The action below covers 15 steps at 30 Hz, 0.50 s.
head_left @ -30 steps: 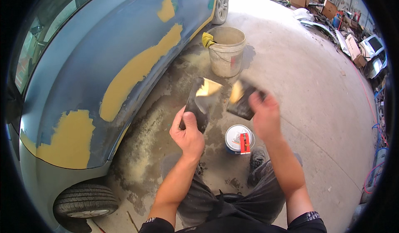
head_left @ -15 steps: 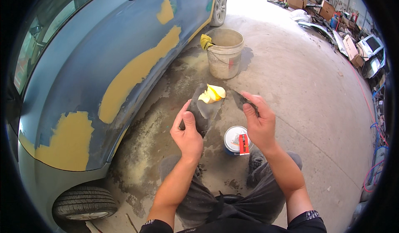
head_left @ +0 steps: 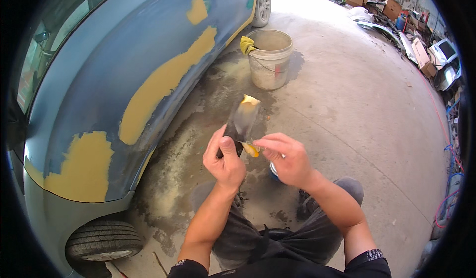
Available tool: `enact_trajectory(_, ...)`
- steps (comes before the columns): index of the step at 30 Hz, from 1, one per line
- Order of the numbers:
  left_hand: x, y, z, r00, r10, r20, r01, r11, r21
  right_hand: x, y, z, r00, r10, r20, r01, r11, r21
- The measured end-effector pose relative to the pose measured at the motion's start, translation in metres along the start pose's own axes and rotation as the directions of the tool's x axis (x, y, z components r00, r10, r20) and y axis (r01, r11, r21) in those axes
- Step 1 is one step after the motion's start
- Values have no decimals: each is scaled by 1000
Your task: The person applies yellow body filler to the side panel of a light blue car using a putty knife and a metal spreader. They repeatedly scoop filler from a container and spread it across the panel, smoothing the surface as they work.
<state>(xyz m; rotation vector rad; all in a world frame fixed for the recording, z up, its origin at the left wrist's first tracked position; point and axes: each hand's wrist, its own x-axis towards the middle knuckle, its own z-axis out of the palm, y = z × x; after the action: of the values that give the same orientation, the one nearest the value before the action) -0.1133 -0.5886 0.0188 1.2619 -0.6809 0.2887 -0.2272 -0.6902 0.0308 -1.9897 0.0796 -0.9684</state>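
My left hand is closed around the lower end of a dark flat putty spreader, held tilted in front of me. A dab of pale yellow putty clings to its far edge, with a thin smear below. Close by its near right corner, my right hand pinches a second spreader, mostly hidden by my fingers. A yellow-orange lump of putty shows at that tool's edge. Partly covered by my right hand is the blue can on the floor.
On the left stands a blue-grey car door with dried yellow filler patches. Ahead is a dirty white bucket with a yellow cloth over its rim. Cartons, car parts and hoses line the right wall. A car tyre is lower left.
My right hand has moved left and nearer, to the left spreader's near corner. Most of the putty has left that spreader's far part; a lump now shows by my right fingers.
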Motion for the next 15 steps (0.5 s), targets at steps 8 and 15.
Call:
enact_trajectory(8, -8, -4, 1, 906, -378, 192, 411, 893, -183, 24, 10, -35, 919, 391, -49, -52, 244, 968)
enact_trajectory(15, 2, -3, 0, 940, -340, 30, 330, 883, -334, 16, 4, -26, 980, 125, -152, -132, 990, -40)
